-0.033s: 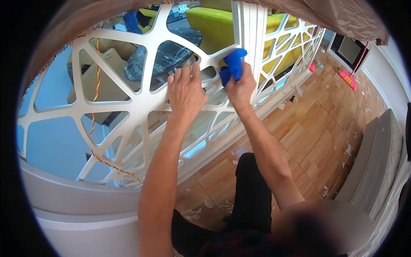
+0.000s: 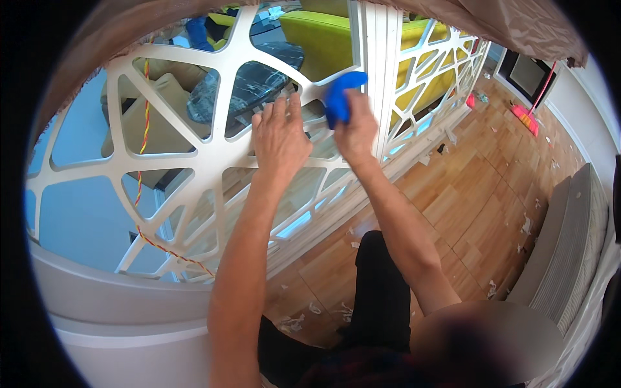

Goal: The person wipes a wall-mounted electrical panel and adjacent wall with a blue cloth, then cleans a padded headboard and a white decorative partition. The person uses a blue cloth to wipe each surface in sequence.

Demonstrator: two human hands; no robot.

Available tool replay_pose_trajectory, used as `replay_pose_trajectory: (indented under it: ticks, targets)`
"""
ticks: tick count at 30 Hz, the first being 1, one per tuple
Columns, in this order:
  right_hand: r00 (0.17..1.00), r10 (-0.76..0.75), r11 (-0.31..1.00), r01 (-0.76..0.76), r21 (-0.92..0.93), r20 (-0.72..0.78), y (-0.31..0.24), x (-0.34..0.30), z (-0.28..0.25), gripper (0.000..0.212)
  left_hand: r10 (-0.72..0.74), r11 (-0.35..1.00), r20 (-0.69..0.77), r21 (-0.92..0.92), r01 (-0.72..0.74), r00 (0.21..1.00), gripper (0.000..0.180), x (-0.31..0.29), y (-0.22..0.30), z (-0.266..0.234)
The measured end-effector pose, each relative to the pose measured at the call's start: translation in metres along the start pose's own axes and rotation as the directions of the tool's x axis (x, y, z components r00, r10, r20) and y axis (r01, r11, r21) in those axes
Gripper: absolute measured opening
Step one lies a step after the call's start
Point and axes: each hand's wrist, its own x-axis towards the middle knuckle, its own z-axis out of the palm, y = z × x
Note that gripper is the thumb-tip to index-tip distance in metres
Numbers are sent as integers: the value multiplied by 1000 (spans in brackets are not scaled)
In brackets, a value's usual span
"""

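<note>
A white lattice partition (image 2: 213, 155) with large irregular openings stands in front of me. Against one of its bars rests my left hand (image 2: 279, 137), empty, with its fingers stretched upward. To its right my right hand (image 2: 358, 132) is closed around a bunched blue cloth (image 2: 341, 97), held at the lattice near the white post (image 2: 377, 77). Part of the cloth is hidden in the fingers, and the hand is slightly blurred. A red and yellow twisted cord (image 2: 146, 110) hangs through the lattice on the left.
Behind the lattice are a dark marble-look table (image 2: 223, 97), a beige chair (image 2: 169, 100) and a yellow-green sofa (image 2: 317, 45). White scraps lie over the wood floor (image 2: 462, 200). A pink broom (image 2: 525, 119) is at the far right; a grey padded slab (image 2: 559, 239) leans nearer.
My right hand and the blue cloth have shifted slightly left, and the cloth has turned in the grip. My left hand stays almost in place on the lattice.
</note>
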Motion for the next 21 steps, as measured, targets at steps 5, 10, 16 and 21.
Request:
replay_pose_trajectory:
  ticks: [5,10,16,21]
  targets:
    - [982,-29,998,17,64,184,1,-36,21,46,5,1000,76,-16,-4,997,61,-1,0,-6]
    - [982,172,981,-177,72,78,3,-44,31,43,203,957,-83,-192,-216,976,51,-10,-23,-24]
    - [993,68,976,-86,200,95,-53,-39,44,42,103,992,-57,-71,-107,993,50,-55,-44,-49]
    - [985,35,966,-76,245,169,-56,-46,47,47,46,999,6,6,-46,999,57,-43,-28,-46]
